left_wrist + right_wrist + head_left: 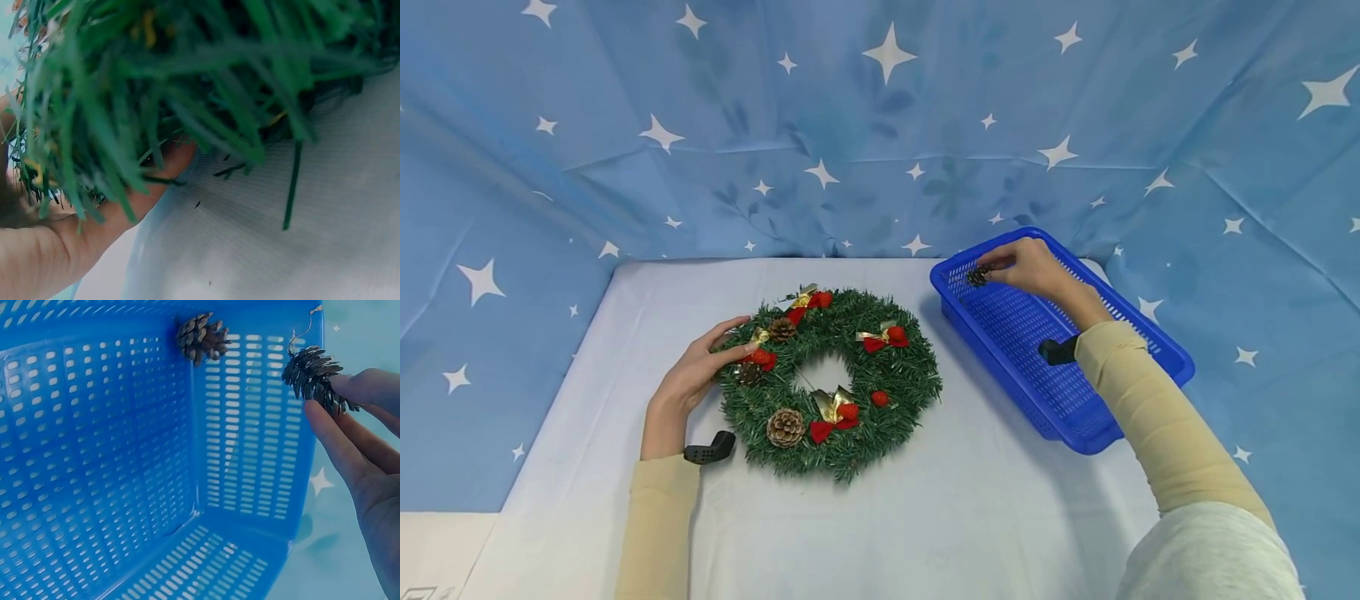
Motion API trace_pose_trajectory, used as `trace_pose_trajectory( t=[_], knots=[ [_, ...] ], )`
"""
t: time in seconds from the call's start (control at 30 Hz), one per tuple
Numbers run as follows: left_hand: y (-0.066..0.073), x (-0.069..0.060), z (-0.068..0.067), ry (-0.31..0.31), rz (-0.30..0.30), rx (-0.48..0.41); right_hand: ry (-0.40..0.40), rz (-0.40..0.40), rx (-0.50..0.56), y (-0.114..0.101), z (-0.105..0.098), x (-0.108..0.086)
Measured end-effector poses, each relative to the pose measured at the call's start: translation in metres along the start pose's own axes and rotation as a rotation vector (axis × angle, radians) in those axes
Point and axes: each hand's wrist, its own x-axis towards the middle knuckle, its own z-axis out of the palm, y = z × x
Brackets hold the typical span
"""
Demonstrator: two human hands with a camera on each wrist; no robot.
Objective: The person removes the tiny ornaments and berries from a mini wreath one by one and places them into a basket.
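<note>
A green wreath (880, 425) with red berries, bows and pine cones lies on the white table. My left hand (694, 367) grips its left edge, thumb on top near a red bow; in the left wrist view the fingers (159, 181) pass under the green needles (187, 81). Over the far left end of the blue basket (1000, 350), my right hand (1030, 268) pinches a pine cone (977, 276). The right wrist view shows this pine cone (312, 375) with a thin looped string, held between thumb and fingers of the hand (375, 469).
Another pine cone (202, 339) lies inside the basket (94, 425) at a corner, in the right wrist view. The basket stands at the right back of the table (955, 517). A blue curtain (820, 117) with white stars stands behind and at both sides.
</note>
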Motion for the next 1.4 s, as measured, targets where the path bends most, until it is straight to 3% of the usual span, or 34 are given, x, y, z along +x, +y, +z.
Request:
trace_pose_trajectory(
  t=[0.7,1.4],
  knots=[
    [0.001,0.000,0.000,-0.004,-0.010,0.001,0.002,0.035,-0.016,0.020,-0.004,-0.007],
    [-0.002,0.001,-0.001,-0.005,-0.005,-0.002,-0.045,0.071,-0.047,0.045,-0.002,-0.009]
  ],
)
